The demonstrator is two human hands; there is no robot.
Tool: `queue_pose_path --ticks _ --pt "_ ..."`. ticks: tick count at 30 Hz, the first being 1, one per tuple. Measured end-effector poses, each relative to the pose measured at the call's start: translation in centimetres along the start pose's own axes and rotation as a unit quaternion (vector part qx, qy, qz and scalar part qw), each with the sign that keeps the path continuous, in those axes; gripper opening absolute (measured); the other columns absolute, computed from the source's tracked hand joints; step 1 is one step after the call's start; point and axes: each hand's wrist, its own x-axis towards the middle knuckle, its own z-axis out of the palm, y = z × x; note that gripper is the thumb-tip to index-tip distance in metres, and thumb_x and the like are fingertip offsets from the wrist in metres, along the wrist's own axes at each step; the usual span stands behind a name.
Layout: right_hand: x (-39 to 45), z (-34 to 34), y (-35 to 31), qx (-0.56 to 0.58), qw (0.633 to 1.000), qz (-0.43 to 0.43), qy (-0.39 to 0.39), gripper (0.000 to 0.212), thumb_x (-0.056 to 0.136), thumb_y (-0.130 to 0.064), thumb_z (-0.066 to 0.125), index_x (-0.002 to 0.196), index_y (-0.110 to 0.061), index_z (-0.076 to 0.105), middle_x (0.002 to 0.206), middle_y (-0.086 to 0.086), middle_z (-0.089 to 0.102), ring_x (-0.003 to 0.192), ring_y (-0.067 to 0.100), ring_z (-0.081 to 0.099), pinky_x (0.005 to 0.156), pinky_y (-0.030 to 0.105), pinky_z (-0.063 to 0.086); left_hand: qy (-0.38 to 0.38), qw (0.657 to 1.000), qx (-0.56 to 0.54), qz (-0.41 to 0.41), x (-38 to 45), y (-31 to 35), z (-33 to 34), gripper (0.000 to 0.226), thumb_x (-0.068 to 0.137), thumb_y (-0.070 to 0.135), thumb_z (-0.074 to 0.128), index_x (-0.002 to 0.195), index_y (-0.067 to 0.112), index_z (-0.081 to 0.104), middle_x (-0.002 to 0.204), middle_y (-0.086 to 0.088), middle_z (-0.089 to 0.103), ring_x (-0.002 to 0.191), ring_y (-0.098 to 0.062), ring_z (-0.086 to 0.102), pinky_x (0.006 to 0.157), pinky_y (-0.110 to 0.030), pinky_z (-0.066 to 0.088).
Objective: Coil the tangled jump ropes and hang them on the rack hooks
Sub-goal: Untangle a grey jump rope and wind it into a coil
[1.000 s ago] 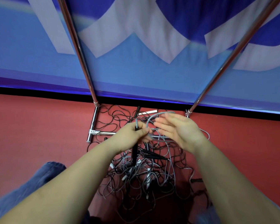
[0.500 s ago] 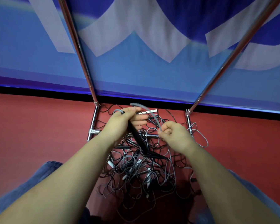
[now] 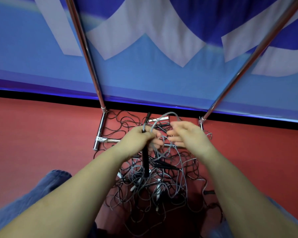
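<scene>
jump ropes [image 3: 155, 179]: grey and black, tangled heap on floor | rack [image 3: 100, 134]: chrome base under heap

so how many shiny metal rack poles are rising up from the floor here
2: one chrome upright pole on the left, one chrome upright pole on the right, leaning outward in this wide view. Their tops are out of frame.

head view, facing down (forward too), hands [image 3: 162, 138] near

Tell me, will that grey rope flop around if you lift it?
Probably floppy: the grey rope bends into a loop above the left hand. Likely light. It may snag, since it runs into the tangled pile.
</scene>
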Motion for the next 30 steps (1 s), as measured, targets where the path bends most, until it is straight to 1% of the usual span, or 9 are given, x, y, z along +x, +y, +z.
queue_pose_path --ticks 4,9,12,16,18,21,25,27,30 --pt "-0.1 0.7 2.1 -0.289 0.951 -0.011 -0.107 0.016 0.089 -0.017 0.061 0.105 -0.019 0.066 0.089 -0.001 0.065 0.078 0.016 0.06 0.077 0.027 0.048 0.059 0.984 -0.166 -0.003 0.2 1.1 -0.5 0.022 0.101 0.012 0.041 0.091 0.011 0.061 0.065 -0.007 0.072 0.058 -0.017 0.07 0.055 -0.025 0.056" --pt "0.0 -0.1 2.0 -0.405 0.914 -0.021 -0.008 0.014 0.093 -0.023 0.054 0.084 -0.022 0.063 0.083 0.0 0.065 0.081 0.022 0.06 0.071 0.028 0.046 0.097 0.958 -0.271 0.006 0.6 1.9 -1.6 0.024 0.102 0.016 0.038 0.094 0.011 0.06 0.07 -0.007 0.073 0.062 -0.017 0.071 0.059 -0.029 0.059" --pt "0.3 -0.5 2.1 -0.351 0.935 -0.011 0.05 0.022 0.095 -0.024 0.053 0.075 -0.017 0.059 0.075 0.007 0.064 0.073 0.026 0.059 0.069 0.029 0.048 0.097 0.955 -0.279 0.014 0.9 1.7 -1.9 0.022 0.102 0.018 0.04 0.1 0.012 0.061 0.079 -0.008 0.074 0.069 -0.017 0.072 0.068 -0.03 0.059" --pt "0.1 0.1 0.9 -0.013 0.998 0.066 0.016 0.014 0.095 -0.017 0.054 0.085 -0.013 0.063 0.08 0.008 0.069 0.062 0.015 0.068 0.062 0.029 0.058 0.064 0.986 -0.156 -0.007 1.1 0.8 -1.1 0.021 0.097 0.007 0.048 0.114 0.011 0.059 0.095 -0.005 0.07 0.084 -0.016 0.066 0.076 -0.026 0.05" --pt "-0.1 0.1 0.0 0.128 0.987 0.095 -0.012 0.011 0.095 -0.015 0.054 0.092 -0.009 0.063 0.08 0.008 0.071 0.063 0.016 0.071 0.055 0.024 0.057 0.001 1.0 -0.024 -0.02 0.8 0.2 -0.7 0.029 0.092 -0.002 0.05 0.116 0.011 0.061 0.1 -0.001 0.069 0.091 -0.016 0.062 0.084 -0.029 0.047" --pt "-0.2 -0.2 -0.4 0.241 0.964 0.111 -0.027 0.014 0.096 -0.016 0.052 0.095 -0.004 0.061 0.078 0.008 0.073 0.067 0.019 0.072 0.054 0.023 0.056 -0.099 0.99 0.1 -0.032 0.0 -0.5 0.0 0.031 0.093 -0.003 0.049 0.1 0.02 0.067 0.085 0.007 0.069 0.07 -0.002 0.056 0.07 -0.019 0.043" --pt "-0.1 -0.4 -0.6 0.335 0.936 0.101 -0.026 0.017 0.096 -0.015 0.05 0.1 -0.001 0.058 0.083 0.013 0.073 0.072 0.021 0.073 0.058 0.025 0.058 -0.053 0.991 0.125 0.011 0.3 -0.8 0.0 0.018 0.097 0.008 0.051 0.088 0.017 0.065 0.095 -0.011 0.07 0.086 -0.018 0.06 0.089 -0.031 0.047" --pt "0.1 -0.4 -0.6 0.315 0.945 0.079 -0.032 0.021 0.097 -0.017 0.049 0.109 -0.002 0.057 0.095 0.014 0.071 0.079 0.02 0.072 0.065 0.029 0.058 -0.021 0.998 0.063 0.018 0.5 -0.6 0.0 0.022 0.098 0.004 0.047 0.086 0.013 0.062 0.086 -0.006 0.071 0.082 -0.018 0.066 0.089 -0.031 0.049" --pt "0.2 -0.1 0.5 -0.052 0.999 0.011 -0.015 0.016 0.094 -0.012 0.055 0.106 -0.016 0.062 0.103 0.01 0.069 0.083 0.016 0.066 0.078 0.034 0.054 0.039 0.999 -0.012 0.016 0.7 -0.2 -0.2 0.024 0.099 0.004 0.042 0.086 0.013 0.06 0.071 0.0 0.072 0.063 -0.011 0.068 0.074 -0.03 0.051"
